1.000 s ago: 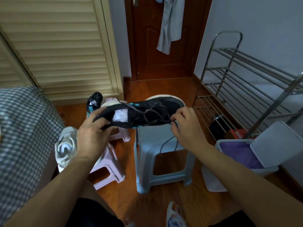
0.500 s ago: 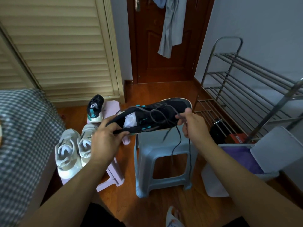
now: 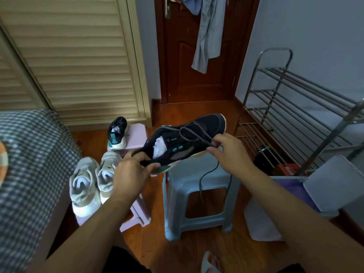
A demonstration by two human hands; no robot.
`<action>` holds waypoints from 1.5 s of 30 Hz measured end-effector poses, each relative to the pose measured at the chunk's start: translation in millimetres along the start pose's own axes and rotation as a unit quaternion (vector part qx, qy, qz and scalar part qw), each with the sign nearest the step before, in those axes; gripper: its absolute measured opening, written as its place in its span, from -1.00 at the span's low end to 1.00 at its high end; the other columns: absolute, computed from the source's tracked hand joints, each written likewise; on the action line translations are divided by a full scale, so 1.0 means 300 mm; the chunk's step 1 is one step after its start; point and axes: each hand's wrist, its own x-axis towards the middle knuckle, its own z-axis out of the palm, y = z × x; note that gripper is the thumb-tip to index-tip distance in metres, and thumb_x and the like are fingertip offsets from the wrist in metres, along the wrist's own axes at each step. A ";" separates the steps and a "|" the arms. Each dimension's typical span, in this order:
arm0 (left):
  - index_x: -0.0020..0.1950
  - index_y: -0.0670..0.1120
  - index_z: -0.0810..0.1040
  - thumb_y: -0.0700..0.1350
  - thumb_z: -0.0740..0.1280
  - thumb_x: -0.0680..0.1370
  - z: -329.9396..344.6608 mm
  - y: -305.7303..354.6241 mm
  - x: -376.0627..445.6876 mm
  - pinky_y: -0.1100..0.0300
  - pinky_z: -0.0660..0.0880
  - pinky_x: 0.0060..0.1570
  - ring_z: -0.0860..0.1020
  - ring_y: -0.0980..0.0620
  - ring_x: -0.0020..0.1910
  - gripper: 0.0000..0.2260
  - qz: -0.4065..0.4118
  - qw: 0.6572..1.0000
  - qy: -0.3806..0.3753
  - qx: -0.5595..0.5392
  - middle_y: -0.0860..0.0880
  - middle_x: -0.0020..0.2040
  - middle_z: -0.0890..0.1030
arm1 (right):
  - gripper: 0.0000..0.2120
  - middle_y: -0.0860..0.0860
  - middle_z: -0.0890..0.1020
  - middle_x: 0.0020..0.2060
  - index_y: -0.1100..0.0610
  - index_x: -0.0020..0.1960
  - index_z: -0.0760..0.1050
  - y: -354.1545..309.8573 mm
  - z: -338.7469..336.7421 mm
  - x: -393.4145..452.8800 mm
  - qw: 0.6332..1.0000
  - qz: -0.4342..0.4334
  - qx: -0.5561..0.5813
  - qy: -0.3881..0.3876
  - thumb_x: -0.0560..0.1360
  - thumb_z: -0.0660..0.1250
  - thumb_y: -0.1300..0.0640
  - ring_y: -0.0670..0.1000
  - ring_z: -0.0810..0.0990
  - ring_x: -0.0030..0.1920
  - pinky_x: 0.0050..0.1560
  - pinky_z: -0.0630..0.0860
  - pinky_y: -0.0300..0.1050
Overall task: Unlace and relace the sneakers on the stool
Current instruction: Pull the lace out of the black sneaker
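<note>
A black sneaker (image 3: 199, 133) with teal accents and white paper stuffed inside is held in the air above the grey-blue stool (image 3: 199, 186). My left hand (image 3: 132, 174) grips its heel end. My right hand (image 3: 228, 152) pinches the dark lace (image 3: 204, 178) beside the eyelets; loose lace ends hang down in front of the stool. The matching black sneaker (image 3: 116, 134) stands on a pink stool (image 3: 136, 134) behind.
A pair of white sneakers (image 3: 92, 180) lies on a nearer pink stool. A metal shoe rack (image 3: 295, 107) stands at the right, with a lidded bin (image 3: 307, 186) in front of it. A checked bed cover (image 3: 25, 164) is at the left, a wooden door ahead.
The black sneaker has been lifted off the grey-blue stool and tilted toe-up. My right hand pulled the lace looser, and its ends now hang lower.
</note>
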 end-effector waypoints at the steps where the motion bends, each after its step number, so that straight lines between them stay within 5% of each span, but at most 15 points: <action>1: -0.12 -0.05 0.66 0.03 0.58 0.42 0.001 -0.016 0.002 0.10 0.51 -0.10 0.59 -0.09 -0.07 -0.79 -0.011 1.000 -0.013 0.003 -0.05 0.06 0.62 | -0.78 -0.01 0.48 -0.20 0.17 -0.12 0.43 0.002 -0.011 0.005 0.996 0.025 0.072 -0.050 0.57 0.39 0.07 0.01 0.44 -0.18 -0.23 0.34 -0.10; 4: -0.06 -0.02 0.64 0.01 0.56 0.43 0.010 -0.060 0.013 0.02 0.54 -0.02 0.57 -0.12 0.00 -0.81 -0.031 0.998 -0.045 0.007 -0.05 0.13 0.56 | -0.75 0.06 0.46 -0.30 0.19 -0.08 0.51 0.007 -0.023 -0.002 0.944 0.132 0.262 -0.151 0.63 0.31 0.01 0.02 0.35 -0.35 -0.37 0.30 -0.12; 10: 0.14 -0.08 0.57 -0.16 0.48 0.50 0.091 -0.021 0.091 -0.06 0.49 0.26 0.44 -0.23 0.36 -0.76 0.040 0.989 -0.140 0.025 -0.09 0.50 0.26 | -0.67 0.02 0.33 -0.40 0.27 -0.05 0.62 0.098 -0.022 -0.017 0.919 0.211 0.269 -0.194 0.67 0.25 0.04 -0.03 0.26 -0.42 -0.41 0.17 -0.14; 12: 0.36 -0.04 0.48 -0.21 0.44 0.50 0.133 0.040 0.115 -0.15 0.40 0.39 0.23 -0.27 0.53 -0.56 0.068 0.989 -0.113 0.074 -0.15 0.61 0.06 | -0.71 -0.01 0.38 -0.37 0.21 0.02 0.64 0.131 -0.033 -0.028 0.919 0.223 0.254 -0.203 0.67 0.24 0.04 -0.04 0.31 -0.39 -0.40 0.22 -0.16; 16: 0.64 0.16 -0.05 0.25 0.36 0.49 0.224 0.163 0.145 -0.27 -0.11 0.56 -0.15 -0.22 0.63 -0.14 0.265 0.912 -0.207 0.236 -0.10 0.66 -0.08 | -0.72 0.06 0.60 -0.12 0.11 0.13 0.56 0.153 -0.039 -0.025 0.947 0.165 0.097 -0.260 0.68 0.19 -0.05 0.06 0.57 -0.21 -0.24 0.46 -0.10; 20: 0.65 0.07 -0.08 0.36 0.37 0.46 0.307 0.173 0.178 -0.19 -0.04 0.57 -0.10 -0.16 0.63 -0.05 0.251 0.896 -0.262 0.255 -0.03 0.65 0.04 | -0.63 0.10 0.59 -0.15 0.14 -0.02 0.61 0.165 -0.104 -0.027 0.933 0.152 -0.008 -0.327 0.70 0.13 -0.03 0.11 0.58 -0.11 -0.12 0.47 -0.05; 23: 0.66 0.00 -0.02 0.26 0.45 0.45 0.328 0.170 0.174 -0.10 0.06 0.56 -0.05 -0.16 0.63 -0.04 0.265 0.904 -0.256 0.218 -0.03 0.63 0.14 | -0.73 0.05 0.55 -0.20 0.10 -0.05 0.57 0.315 -0.198 -0.025 0.929 0.326 0.144 -0.096 0.66 0.18 -0.01 0.02 0.50 -0.24 -0.19 0.46 -0.07; 26: 0.66 0.02 0.00 0.04 0.48 0.47 0.348 0.179 0.138 -0.07 0.12 0.54 -0.06 -0.17 0.63 -0.09 0.300 0.898 -0.242 0.212 -0.06 0.64 0.12 | -0.79 0.11 0.54 -0.10 0.05 -0.17 0.47 0.413 -0.200 -0.045 0.822 0.417 0.303 0.243 0.55 0.18 -0.02 0.09 0.50 -0.17 -0.07 0.47 0.06; 31: 0.63 0.14 0.13 0.13 0.45 0.48 0.343 0.180 0.124 -0.14 0.15 0.53 -0.11 -0.22 0.62 -0.20 0.314 0.898 -0.250 0.182 -0.11 0.65 -0.03 | -0.71 0.12 0.44 -0.30 0.19 -0.18 0.46 0.311 -0.104 -0.082 0.841 0.368 0.354 0.177 0.61 0.22 0.00 0.08 0.41 -0.27 -0.21 0.37 -0.06; 33: 0.57 0.13 0.30 0.16 0.47 0.47 0.331 0.177 0.126 -0.16 0.16 0.52 -0.06 -0.23 0.62 -0.29 0.305 0.908 -0.258 0.125 -0.11 0.65 -0.07 | -0.70 0.13 0.55 -0.29 0.32 -0.10 0.55 0.277 -0.109 -0.051 0.798 0.318 0.485 0.166 0.60 0.29 0.06 0.09 0.52 -0.27 -0.17 0.48 -0.06; 35: 0.45 0.09 0.45 0.08 0.53 0.45 0.325 0.177 0.128 -0.11 0.22 0.53 0.08 -0.23 0.60 -0.41 0.275 0.926 -0.251 0.063 -0.10 0.64 -0.05 | -0.77 0.07 0.55 -0.38 0.20 -0.15 0.52 0.242 -0.099 -0.002 0.725 0.297 0.606 0.137 0.63 0.28 0.11 0.07 0.53 -0.37 -0.27 0.54 -0.08; 36: 0.38 0.08 0.49 0.03 0.55 0.44 0.323 0.179 0.129 -0.03 0.25 0.52 0.15 -0.22 0.58 -0.46 0.253 0.935 -0.247 0.033 -0.08 0.63 -0.05 | -0.77 0.03 0.47 -0.41 0.12 -0.19 0.46 0.230 -0.081 0.025 0.730 0.293 0.606 0.122 0.63 0.28 0.09 0.03 0.44 -0.42 -0.38 0.46 -0.10; 40: 0.25 0.08 0.51 -0.12 0.51 0.47 0.332 0.178 0.134 -0.03 0.32 0.49 0.16 -0.24 0.58 -0.61 0.248 0.939 -0.237 0.017 -0.08 0.63 -0.05 | -0.71 -0.05 0.47 -0.19 0.04 0.07 0.44 0.231 -0.007 0.082 0.977 0.168 0.111 -0.067 0.57 0.33 -0.17 -0.01 0.48 -0.21 -0.24 0.39 -0.10; 43: 0.26 0.08 0.51 -0.18 0.50 0.46 0.331 0.179 0.137 -0.06 0.32 0.50 0.15 -0.25 0.58 -0.58 0.251 0.938 -0.236 0.027 -0.08 0.63 -0.07 | -0.41 0.02 0.56 -0.06 0.04 0.26 0.40 0.245 0.030 0.076 0.956 0.000 -0.186 -0.225 0.45 0.38 -0.35 0.08 0.55 -0.09 -0.22 0.43 -0.06; 45: 0.27 0.07 0.51 -0.21 0.51 0.45 0.330 0.181 0.134 -0.02 0.33 0.48 0.17 -0.25 0.57 -0.56 0.253 0.938 -0.236 0.031 -0.09 0.63 -0.08 | -0.46 0.07 0.57 -0.06 0.09 0.20 0.41 0.249 0.041 0.071 0.935 -0.050 -0.251 -0.245 0.49 0.37 -0.31 0.10 0.52 -0.13 -0.25 0.40 -0.05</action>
